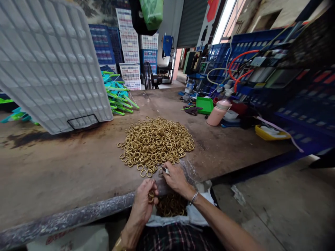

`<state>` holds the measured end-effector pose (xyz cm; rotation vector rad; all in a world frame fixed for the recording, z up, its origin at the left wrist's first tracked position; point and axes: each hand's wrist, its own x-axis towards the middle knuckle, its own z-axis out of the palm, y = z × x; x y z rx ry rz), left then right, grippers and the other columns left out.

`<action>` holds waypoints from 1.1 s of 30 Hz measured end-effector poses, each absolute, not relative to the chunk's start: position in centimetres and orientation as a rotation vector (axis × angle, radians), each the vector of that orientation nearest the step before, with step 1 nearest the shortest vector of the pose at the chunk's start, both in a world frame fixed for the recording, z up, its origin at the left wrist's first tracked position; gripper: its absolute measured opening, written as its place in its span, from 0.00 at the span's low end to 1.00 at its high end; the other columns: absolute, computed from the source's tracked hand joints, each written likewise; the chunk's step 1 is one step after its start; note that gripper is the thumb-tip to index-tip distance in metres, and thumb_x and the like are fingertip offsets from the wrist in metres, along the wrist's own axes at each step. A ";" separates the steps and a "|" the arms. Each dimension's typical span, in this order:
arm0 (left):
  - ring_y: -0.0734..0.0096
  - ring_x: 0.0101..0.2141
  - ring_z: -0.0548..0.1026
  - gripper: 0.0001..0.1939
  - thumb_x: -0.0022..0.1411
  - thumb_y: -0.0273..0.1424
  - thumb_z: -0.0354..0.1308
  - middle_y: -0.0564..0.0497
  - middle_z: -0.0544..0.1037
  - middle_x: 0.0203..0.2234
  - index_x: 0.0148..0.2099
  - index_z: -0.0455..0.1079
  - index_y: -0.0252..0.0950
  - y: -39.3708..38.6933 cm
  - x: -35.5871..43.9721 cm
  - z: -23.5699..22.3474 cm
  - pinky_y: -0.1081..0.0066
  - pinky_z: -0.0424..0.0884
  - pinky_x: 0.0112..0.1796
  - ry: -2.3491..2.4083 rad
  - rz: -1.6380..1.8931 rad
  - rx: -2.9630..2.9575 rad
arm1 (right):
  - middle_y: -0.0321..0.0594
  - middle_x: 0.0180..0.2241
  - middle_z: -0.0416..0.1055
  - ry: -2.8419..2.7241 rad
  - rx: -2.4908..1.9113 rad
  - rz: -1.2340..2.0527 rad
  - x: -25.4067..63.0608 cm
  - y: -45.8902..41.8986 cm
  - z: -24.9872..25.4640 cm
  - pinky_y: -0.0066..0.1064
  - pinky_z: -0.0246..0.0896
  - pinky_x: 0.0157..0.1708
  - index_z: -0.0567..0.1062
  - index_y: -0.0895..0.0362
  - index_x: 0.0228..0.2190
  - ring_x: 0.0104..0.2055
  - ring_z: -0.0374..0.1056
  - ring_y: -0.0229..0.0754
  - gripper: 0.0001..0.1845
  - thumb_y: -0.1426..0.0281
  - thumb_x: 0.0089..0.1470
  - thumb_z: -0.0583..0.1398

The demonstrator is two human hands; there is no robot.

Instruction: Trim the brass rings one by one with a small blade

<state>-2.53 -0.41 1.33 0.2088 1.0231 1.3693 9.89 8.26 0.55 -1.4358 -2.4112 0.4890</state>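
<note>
While the left hand (144, 194) grips rings (151, 196), the right hand (176, 177) pinches a small tool (165, 170).

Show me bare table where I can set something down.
Left: the stained but bare table between the rings, the white panel and the near edge. Right: a patch between the rings, the bottle and the yellow tray. Crowded: beside the rings, at the left hand and right hand, and around the bottle and green tray.

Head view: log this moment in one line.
ring pile: on table | left hand: holding gold-coloured rings | right hand: at pile's near edge, holding small unclear object
</note>
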 end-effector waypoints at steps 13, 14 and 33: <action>0.83 0.14 0.57 0.17 0.50 0.44 0.58 0.60 0.62 0.14 0.32 0.67 0.34 -0.5 -2.2 0.7 0.80 0.50 0.15 1.377 1.336 0.654 | 0.32 0.25 0.63 -2.048 -1.098 1.188 9.4 5.7 2.7 0.24 0.54 0.30 0.67 0.58 0.28 0.28 0.58 0.33 0.10 0.67 0.56 0.50; 0.83 0.15 0.57 0.17 0.51 0.44 0.58 0.60 0.62 0.15 0.32 0.68 0.34 -0.5 -2.3 0.6 0.80 0.50 0.16 1.389 1.345 0.692 | 0.32 0.24 0.62 -2.021 -1.111 1.229 9.3 5.8 2.6 0.23 0.53 0.29 0.67 0.58 0.27 0.28 0.58 0.33 0.11 0.66 0.56 0.50; 0.84 0.14 0.58 0.17 0.51 0.45 0.56 0.59 0.64 0.17 0.31 0.63 0.35 -1.1 -2.4 0.9 0.82 0.50 0.15 1.254 1.283 0.634 | 0.34 0.22 0.64 -2.418 -1.150 0.808 10.1 5.2 1.6 0.26 0.45 0.26 0.67 0.57 0.28 0.24 0.57 0.35 0.07 0.74 0.51 0.50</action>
